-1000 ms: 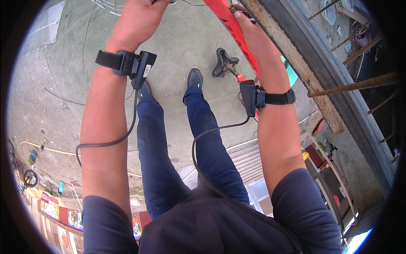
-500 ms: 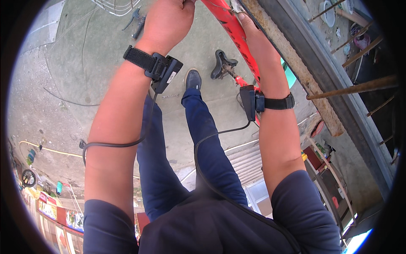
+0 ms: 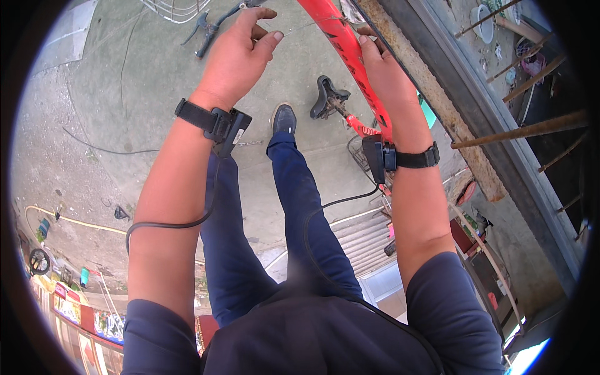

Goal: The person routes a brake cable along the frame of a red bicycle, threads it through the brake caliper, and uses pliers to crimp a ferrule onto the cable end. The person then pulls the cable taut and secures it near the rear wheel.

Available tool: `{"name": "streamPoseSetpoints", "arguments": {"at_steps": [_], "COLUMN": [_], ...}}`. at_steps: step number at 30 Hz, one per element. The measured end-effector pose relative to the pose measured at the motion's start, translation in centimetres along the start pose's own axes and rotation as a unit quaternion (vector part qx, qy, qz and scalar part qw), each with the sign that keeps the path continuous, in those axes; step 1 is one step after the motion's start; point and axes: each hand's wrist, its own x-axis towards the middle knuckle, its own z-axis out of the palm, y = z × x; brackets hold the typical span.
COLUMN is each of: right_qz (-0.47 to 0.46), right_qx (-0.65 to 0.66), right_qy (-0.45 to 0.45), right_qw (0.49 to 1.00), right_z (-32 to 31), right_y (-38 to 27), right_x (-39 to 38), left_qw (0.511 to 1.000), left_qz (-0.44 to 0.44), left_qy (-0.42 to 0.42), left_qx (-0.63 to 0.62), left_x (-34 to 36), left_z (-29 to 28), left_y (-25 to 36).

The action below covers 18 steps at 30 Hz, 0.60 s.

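Note:
My left hand (image 3: 244, 53) is raised at top centre with its fingers loosely apart, beside a thin cable (image 3: 303, 26) that crosses near its thumb tip. My right hand (image 3: 381, 69) grips along the red bicycle frame tube (image 3: 337, 44) at upper right, next to a rusty metal beam (image 3: 437, 106); some of its fingertips are hidden. Lower down, a black saddle (image 3: 328, 97) shows beside the frame. Both wrists wear black strapped devices with cords.
A black handlebar (image 3: 206, 37) and a white wire rack (image 3: 175, 9) are at top left. Rusty rods (image 3: 519, 131) stick out from the structure on the right. My legs stand on concrete floor (image 3: 87, 156), where a yellow hose (image 3: 87, 223) and assorted items lie.
My left hand first moved right, then drew back down and leftward as its fingers spread. My right hand slid slightly down. The handlebar at top left has come into sight from behind my left hand.

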Motion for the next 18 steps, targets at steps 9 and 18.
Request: {"name": "streamPoseSetpoints", "arguments": {"at_steps": [9,18], "right_qz": [-0.025,-0.047], "right_qx": [0.003,-0.127], "right_qy": [-0.035,-0.041], "right_qw": [0.999,0.99], "right_z": [-2.0,-4.4], "right_y": [1.7,6.7], "right_x": [-1.3,-4.4], "left_qw": [0.99,0.968], "left_qz": [0.105,0.179], "left_qy": [0.043,0.028], "left_qx": [0.081,0.174], "left_x": [0.7,2.2], "left_z": [-1.0,1.7], "left_y": [2.0,3.6]}}
